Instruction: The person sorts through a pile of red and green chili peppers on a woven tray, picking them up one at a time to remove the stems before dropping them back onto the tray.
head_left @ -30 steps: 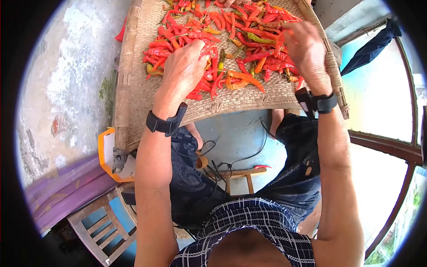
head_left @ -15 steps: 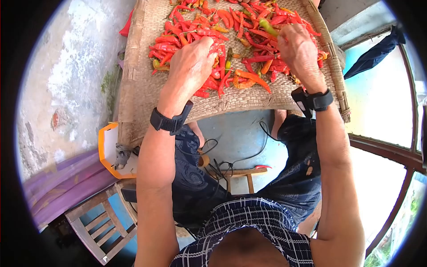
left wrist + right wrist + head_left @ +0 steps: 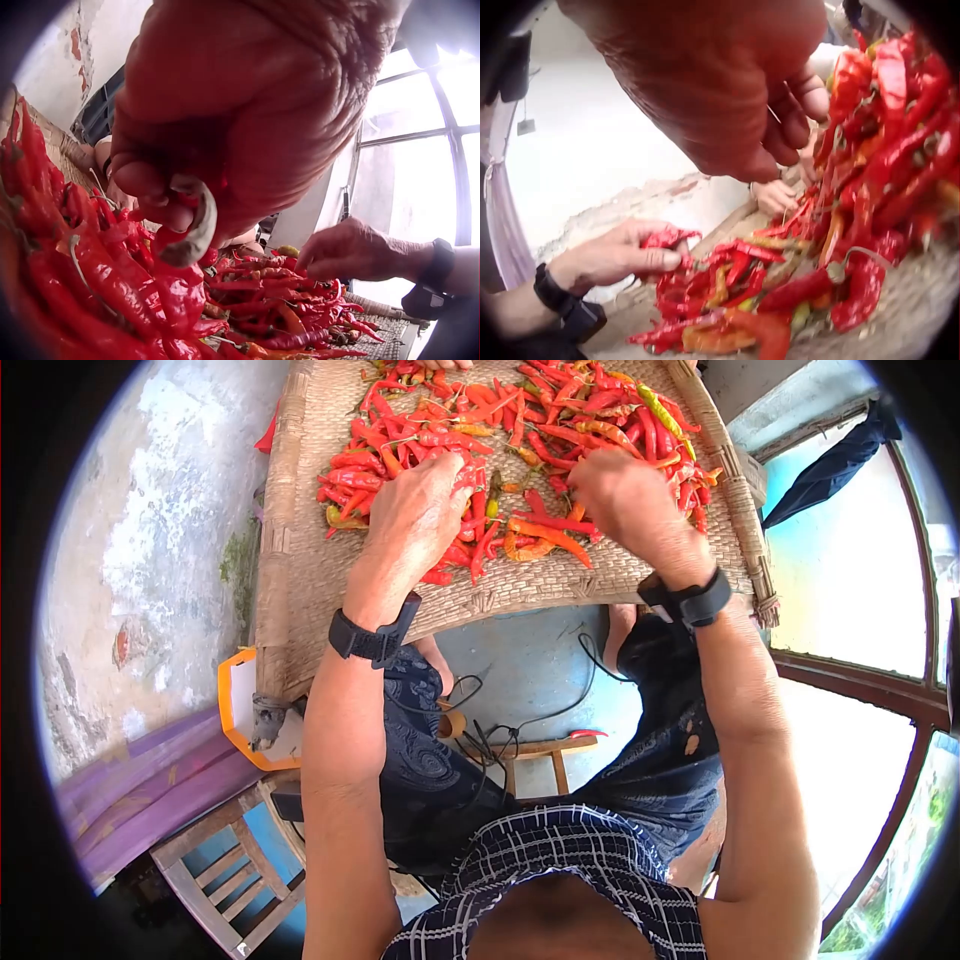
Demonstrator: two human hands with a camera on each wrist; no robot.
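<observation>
Over the left heap of red chili peppers, my left hand pinches a red chili pepper between thumb and fingers. Its curved pale stem sticks out below the fingertips in the left wrist view. My right hand hovers at the near-left side of the right heap, blurred in the head view. In the right wrist view its fingers are loosely bent with nothing between them. A long yellow-green chili pepper lies on the right heap, beyond that hand.
Both heaps lie on a woven bamboo tray with a raised rim. Another person's hand reaches in at the far edge. A wall stands on the left, a window on the right. Cables and a low stool are below.
Half a second ago my right hand held a yellow-green chili pepper; that pepper now lies on the right heap. The right hand has moved left and nearer. My left hand stays over its heap.
</observation>
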